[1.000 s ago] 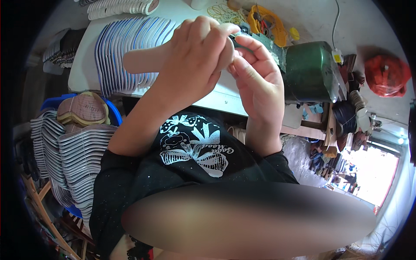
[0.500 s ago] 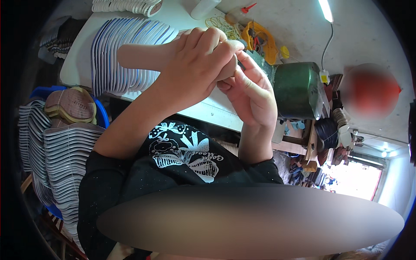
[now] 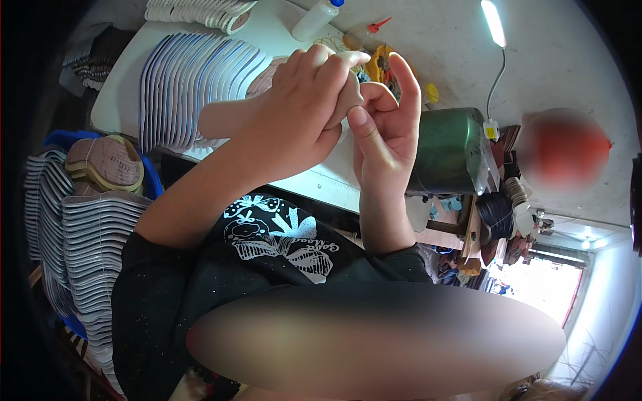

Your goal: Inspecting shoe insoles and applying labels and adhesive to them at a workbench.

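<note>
A beige, sole-shaped insole point(image 3: 227, 119) is held up in front of me over the white table. My left hand point(image 3: 304, 90) is closed around its middle, with the fingers wrapped over the top. One end sticks out to the left of the wrist; the other shows at the right of the knuckles. At that right end is my right hand point(image 3: 384, 127), thumb tip at the insole's edge and a bent finger partly hidden behind it. Its index finger points up, away from the insole. Behind the hands, a long row of white insoles with blue edges point(image 3: 190, 87) stands on the table.
Tied stacks of insoles point(image 3: 100, 247) rise at the left beside a blue basket point(image 3: 155, 175). On the white table point(image 3: 117, 100) stands a blue-capped bottle point(image 3: 314, 20). A yellow basket point(image 3: 380, 63) holds tools. Right of my hands is a green, rounded housing point(image 3: 445, 150).
The insole's left end has moved slightly right and down. My right index finger has lifted up from the insole's edge, and the right thumb has shifted a little left.
</note>
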`<action>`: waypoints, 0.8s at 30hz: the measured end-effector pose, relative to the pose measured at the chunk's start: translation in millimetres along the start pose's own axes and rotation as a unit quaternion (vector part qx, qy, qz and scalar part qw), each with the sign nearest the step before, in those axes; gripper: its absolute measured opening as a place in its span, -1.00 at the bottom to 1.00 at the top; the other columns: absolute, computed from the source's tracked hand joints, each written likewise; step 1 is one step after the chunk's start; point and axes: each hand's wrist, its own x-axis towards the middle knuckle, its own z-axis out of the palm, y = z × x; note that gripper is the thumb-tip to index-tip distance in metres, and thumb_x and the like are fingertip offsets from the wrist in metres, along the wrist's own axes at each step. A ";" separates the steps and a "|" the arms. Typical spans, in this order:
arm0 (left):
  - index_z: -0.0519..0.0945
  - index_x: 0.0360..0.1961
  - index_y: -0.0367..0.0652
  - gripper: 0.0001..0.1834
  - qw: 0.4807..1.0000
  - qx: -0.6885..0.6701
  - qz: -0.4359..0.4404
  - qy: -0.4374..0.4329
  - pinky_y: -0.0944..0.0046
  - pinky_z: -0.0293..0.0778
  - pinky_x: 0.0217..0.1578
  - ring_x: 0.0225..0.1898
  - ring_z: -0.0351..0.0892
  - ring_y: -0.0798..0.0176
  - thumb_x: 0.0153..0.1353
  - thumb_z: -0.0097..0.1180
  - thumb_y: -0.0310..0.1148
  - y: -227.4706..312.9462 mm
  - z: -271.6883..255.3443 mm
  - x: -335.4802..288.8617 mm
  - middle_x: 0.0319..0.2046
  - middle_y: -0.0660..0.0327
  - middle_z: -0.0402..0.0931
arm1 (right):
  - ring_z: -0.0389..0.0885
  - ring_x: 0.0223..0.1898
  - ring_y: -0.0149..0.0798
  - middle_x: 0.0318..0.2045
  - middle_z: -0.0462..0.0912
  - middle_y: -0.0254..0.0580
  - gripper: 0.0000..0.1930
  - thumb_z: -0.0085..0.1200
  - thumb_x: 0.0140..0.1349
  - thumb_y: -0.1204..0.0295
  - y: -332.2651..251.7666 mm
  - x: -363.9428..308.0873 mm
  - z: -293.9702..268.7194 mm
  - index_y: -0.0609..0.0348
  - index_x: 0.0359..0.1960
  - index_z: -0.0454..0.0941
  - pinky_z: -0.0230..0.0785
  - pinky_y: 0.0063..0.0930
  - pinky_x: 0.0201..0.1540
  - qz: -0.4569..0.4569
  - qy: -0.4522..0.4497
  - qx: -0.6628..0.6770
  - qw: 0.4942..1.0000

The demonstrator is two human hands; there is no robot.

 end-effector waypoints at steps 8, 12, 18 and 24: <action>0.26 0.17 -0.15 -0.33 0.994 0.107 0.012 0.021 0.08 0.21 0.03 -0.03 0.29 -0.01 -0.07 0.03 -0.59 -5.0 -31.6 -8.3 -0.11 0.06 0.30 | 0.45 -0.14 -0.43 -0.23 0.47 -0.17 -0.46 -0.05 0.24 0.67 -20.2 21.7 7.5 0.24 0.23 0.05 0.32 -0.55 -0.07 0.136 -0.091 0.051 0.985; 0.30 0.11 -0.21 -0.51 0.971 -0.179 -0.146 0.066 0.10 0.34 0.04 0.05 0.38 0.06 0.08 -0.05 -0.56 -18.8 -69.9 0.3 -0.02 0.01 0.36 | 0.53 -0.39 -0.39 -0.32 0.58 -0.18 -0.46 0.20 0.15 0.36 -28.1 92.2 5.3 0.22 0.13 0.29 0.44 -0.48 -0.32 -0.032 -0.129 -0.204 0.970; 0.35 0.04 -0.41 -0.57 0.808 -0.514 -0.242 0.156 0.30 0.38 -0.05 -0.15 0.48 0.27 0.07 -0.10 -0.57 -12.8 -116.6 27.4 -0.20 0.13 0.47 | 0.44 -0.05 -0.27 -0.06 0.50 -0.10 -0.41 0.08 0.23 0.22 30.8 228.9 -65.6 0.33 0.18 0.21 0.37 -0.50 -0.15 0.126 0.006 -0.440 0.889; 0.25 0.19 -0.28 -0.53 0.704 -0.623 -0.299 0.162 -0.07 0.20 0.24 0.25 0.24 0.00 0.30 -0.21 -0.31 -56.3 -143.1 -30.1 0.12 0.00 0.34 | 0.38 -0.67 -0.35 -0.74 0.44 -0.35 -0.43 0.32 -0.14 -0.13 139.9 250.3 -132.7 0.23 -0.67 0.53 0.31 -0.43 -0.52 0.284 -0.165 -0.665 0.670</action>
